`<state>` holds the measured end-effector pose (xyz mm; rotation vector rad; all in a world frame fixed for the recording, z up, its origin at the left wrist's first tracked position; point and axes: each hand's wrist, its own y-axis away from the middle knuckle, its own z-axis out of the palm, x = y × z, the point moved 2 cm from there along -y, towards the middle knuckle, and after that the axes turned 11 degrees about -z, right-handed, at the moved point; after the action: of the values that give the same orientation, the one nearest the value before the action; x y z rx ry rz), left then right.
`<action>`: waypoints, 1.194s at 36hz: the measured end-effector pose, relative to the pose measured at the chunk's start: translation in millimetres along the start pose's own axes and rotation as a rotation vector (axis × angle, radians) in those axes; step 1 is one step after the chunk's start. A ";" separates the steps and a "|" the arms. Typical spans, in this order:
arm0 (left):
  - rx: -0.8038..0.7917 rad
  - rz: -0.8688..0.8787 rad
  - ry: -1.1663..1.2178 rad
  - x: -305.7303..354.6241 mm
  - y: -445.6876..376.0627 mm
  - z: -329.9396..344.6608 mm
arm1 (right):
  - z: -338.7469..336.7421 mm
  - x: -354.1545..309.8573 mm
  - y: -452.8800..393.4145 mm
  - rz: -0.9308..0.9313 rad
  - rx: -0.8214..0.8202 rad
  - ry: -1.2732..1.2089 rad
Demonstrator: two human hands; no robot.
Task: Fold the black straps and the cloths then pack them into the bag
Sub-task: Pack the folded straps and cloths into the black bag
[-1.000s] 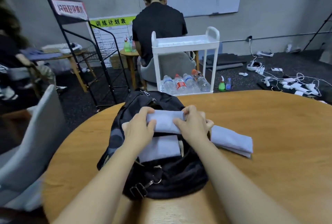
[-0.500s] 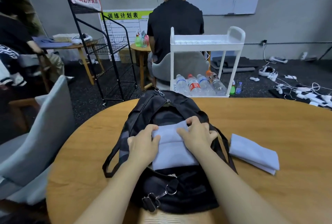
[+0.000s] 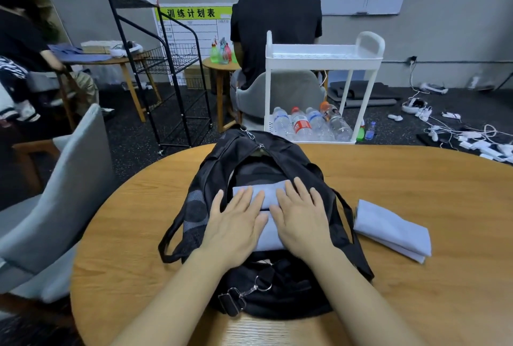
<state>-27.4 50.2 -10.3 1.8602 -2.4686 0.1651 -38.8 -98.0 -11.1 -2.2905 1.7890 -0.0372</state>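
Both hands, left hand (image 3: 236,223) and right hand (image 3: 301,218), press flat on the cloth (image 3: 266,223) in the bag (image 3: 277,157); the last folded cloth (image 3: 394,230) lies nearer the right.

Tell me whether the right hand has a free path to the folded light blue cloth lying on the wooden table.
Probably yes: the right hand lies flat on the black bag, and bare tabletop surrounds the folded light blue cloth beside it.

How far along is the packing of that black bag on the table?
Partly done. Folded cloths already lie in the open bag. Right now the left hand and right hand press flat on them. One folded cloth waits on the table beside the bag, unpacked. Whether the straps are all packed cannot be told.
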 end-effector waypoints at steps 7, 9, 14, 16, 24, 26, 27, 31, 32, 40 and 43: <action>-0.036 0.004 0.003 -3.9 -8.5 7.4 | 7.6 -1.8 -0.1 0.098 -0.063 0.033; -0.044 -0.006 0.006 -3.9 -8.4 7.1 | 6.0 -2.7 1.0 0.104 -0.072 0.021; -0.027 -0.022 0.042 0.2 -5.6 -4.6 | -4.2 0.5 2.0 0.135 -0.051 -0.090; -0.016 -0.043 0.054 3.7 -3.4 -13.5 | -10.3 4.5 3.8 0.155 0.011 -0.147; 0.041 0.014 0.096 57.5 0.7 -27.8 | -32.4 45.9 48.9 0.256 0.259 -0.195; 0.059 0.055 0.102 81.1 -1.7 -24.4 | -36.4 63.6 68.4 0.346 0.316 -0.251; 0.061 0.077 0.114 93.7 -3.5 -22.1 | -38.1 73.2 78.8 0.400 0.345 -0.264; 0.044 0.154 0.182 143.2 -12.5 -12.9 | -34.9 114.8 116.8 0.610 0.433 -0.232; 0.044 0.170 0.200 154.2 -15.9 -10.6 | -33.8 124.8 125.4 0.675 0.445 -0.237; -0.099 0.113 0.199 204.5 -58.2 12.6 | -25.9 177.1 158.1 0.964 0.426 -0.325; -0.191 0.091 0.189 208.4 -70.9 23.3 | -23.4 184.3 152.2 0.949 0.377 -0.345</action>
<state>-16.4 -170.9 -8.4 1.5813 -2.3506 0.0985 -141.3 -313.1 -41.3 -0.9771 2.2218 0.1572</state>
